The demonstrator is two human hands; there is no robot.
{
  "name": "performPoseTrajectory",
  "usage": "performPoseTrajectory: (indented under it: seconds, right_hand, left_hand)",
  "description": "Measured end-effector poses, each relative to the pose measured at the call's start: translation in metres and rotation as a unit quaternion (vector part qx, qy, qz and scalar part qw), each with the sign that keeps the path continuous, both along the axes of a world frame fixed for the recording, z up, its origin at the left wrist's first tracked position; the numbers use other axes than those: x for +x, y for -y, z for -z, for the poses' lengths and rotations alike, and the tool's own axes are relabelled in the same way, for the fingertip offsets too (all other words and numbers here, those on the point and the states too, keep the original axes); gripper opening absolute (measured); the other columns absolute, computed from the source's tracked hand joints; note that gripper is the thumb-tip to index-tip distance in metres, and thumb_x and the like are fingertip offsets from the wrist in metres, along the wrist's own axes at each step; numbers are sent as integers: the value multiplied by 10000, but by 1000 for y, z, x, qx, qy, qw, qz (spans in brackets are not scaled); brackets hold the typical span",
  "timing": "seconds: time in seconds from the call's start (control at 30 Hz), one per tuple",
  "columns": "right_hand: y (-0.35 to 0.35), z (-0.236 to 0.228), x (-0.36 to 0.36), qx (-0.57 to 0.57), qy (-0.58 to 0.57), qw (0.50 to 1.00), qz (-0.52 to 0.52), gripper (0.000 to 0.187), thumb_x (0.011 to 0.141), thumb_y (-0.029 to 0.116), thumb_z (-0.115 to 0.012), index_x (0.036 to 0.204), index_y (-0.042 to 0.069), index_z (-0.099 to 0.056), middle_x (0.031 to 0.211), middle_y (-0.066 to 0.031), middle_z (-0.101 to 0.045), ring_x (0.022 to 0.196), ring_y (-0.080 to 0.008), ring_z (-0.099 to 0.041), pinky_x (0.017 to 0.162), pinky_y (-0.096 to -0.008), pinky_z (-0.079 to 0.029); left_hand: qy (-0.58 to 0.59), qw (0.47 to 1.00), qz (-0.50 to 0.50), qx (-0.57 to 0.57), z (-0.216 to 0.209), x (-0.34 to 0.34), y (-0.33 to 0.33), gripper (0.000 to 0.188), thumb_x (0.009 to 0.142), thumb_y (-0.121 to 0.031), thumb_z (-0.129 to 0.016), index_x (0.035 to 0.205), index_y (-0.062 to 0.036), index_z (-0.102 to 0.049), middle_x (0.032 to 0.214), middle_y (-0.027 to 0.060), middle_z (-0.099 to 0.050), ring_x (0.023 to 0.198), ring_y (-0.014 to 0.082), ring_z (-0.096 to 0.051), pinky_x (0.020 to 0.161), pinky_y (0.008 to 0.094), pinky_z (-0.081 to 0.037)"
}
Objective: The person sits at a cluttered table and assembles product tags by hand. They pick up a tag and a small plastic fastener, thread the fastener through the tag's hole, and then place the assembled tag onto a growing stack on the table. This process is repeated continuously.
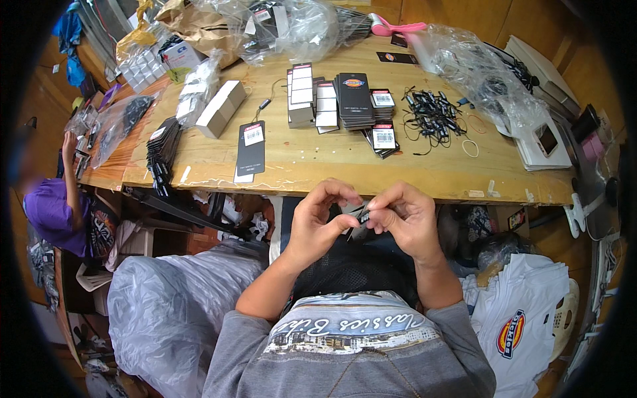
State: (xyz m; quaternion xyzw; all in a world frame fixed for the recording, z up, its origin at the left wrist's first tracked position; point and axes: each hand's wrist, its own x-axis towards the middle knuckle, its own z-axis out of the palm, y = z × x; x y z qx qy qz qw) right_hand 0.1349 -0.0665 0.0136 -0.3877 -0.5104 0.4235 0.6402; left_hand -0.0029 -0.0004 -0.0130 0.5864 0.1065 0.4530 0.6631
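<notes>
Wooden surface (332, 166) cluttered, seen from above. Large clear plastic bag (166, 312) at lower left, below surface edge. Stacks of black hang tags (353, 99) mid-surface; pile of black string fasteners (432, 114) to their right. Left hand (317, 222) and right hand (406, 217) meet below surface edge, over lap, fingertips of both pinching small black tag (361, 217) between them.

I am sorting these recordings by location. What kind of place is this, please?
Probably a small garment packing or labelling workshop. Stacks of black hang tags lie on a worn wooden table beside a heap of black tag strings, and folded white T-shirts sit to the right. Both hands pinch a small tag.
</notes>
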Motion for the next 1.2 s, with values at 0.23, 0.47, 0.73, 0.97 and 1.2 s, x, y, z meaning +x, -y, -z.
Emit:
performPoseTrajectory:
  seconds: [0.23,0.47,0.73,0.97,1.2]
  right_hand:
    - [-16,-41,2,50,29,998,-19,66,762,-4,-532,819,-8,-498,685,-47,-538,588,-55,-497,512,-170,-397]
    - [-75,-96,3,35,224,971,-72,51,716,33,-559,732,-12,-542,573,-19,-524,526,-54,-493,453,-178,-374]
    - [-216,-97,-31,42,307,950,-34,89,717,3,-506,768,-23,-575,603,-54,-568,512,-75,-510,454,-196,-415]
    - [-267,-72,-49,8,239,971,12,64,722,24,-542,743,10,-601,604,-59,-593,527,-99,-571,474,-222,-454]
    - [-274,-62,-55,-8,234,972,2,86,720,9,-524,780,-12,-583,680,-78,-608,614,-103,-584,578,-215,-461]
  left_hand:
    - [-60,998,-18,-6,8,-15,9,244,703,10,-591,913,10,-466,967,86,-466,873,135,-469,766,250,-372]
    - [-153,938,-307,50,-31,-66,-36,164,734,-13,-569,870,32,-489,819,67,-553,723,100,-523,646,210,-426]
    - [-312,817,-469,125,1,-70,-139,328,658,-58,-629,948,5,-489,765,109,-550,676,182,-539,616,267,-431]
    - [-497,717,-461,160,10,-72,-162,372,659,-167,-637,959,14,-512,876,174,-523,844,309,-473,757,361,-371]
    - [-552,649,-471,228,-5,-51,-142,638,629,-214,-669,1126,32,-353,954,228,-467,901,361,-429,763,406,-372]
